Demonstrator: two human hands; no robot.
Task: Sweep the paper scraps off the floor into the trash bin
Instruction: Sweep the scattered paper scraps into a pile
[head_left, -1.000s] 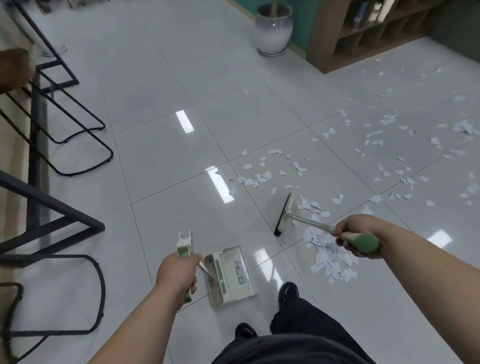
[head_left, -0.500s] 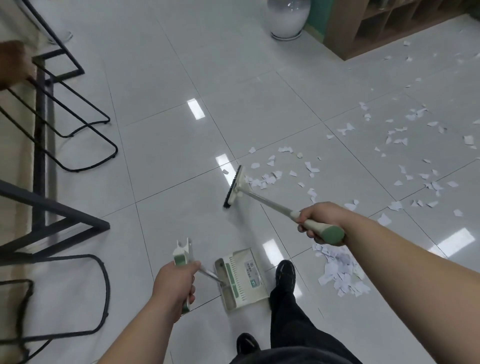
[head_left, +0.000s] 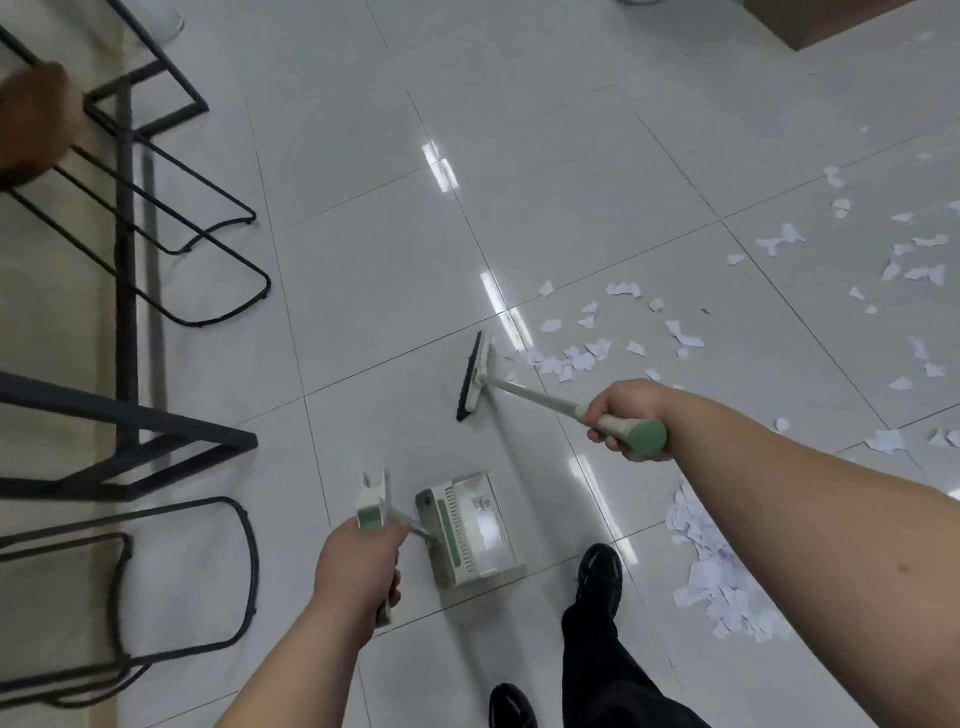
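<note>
My right hand (head_left: 626, 418) grips the green-capped handle of a small broom (head_left: 524, 392). Its black-bristled head (head_left: 471, 376) sits on the tile just left of a band of white paper scraps (head_left: 582, 356). My left hand (head_left: 358, 566) grips the handle of a white and green dustpan (head_left: 470, 525), which stands on the floor in front of my feet. A gathered heap of scraps (head_left: 719, 577) lies to the right of my right shoe, under my right forearm. More scraps (head_left: 914, 260) are scattered at the far right. No trash bin is in view.
Black metal stool and table legs (head_left: 130, 291) crowd the left side, with a beige rug (head_left: 57, 322) beneath them. My black shoes (head_left: 600, 571) stand close to the dustpan. A wooden shelf corner (head_left: 831, 21) shows at the top right.
The broom head swung left from beside the heap to the left end of the nearer scrap band. The view tilted down and moved closer. The dustpan stayed in place.
</note>
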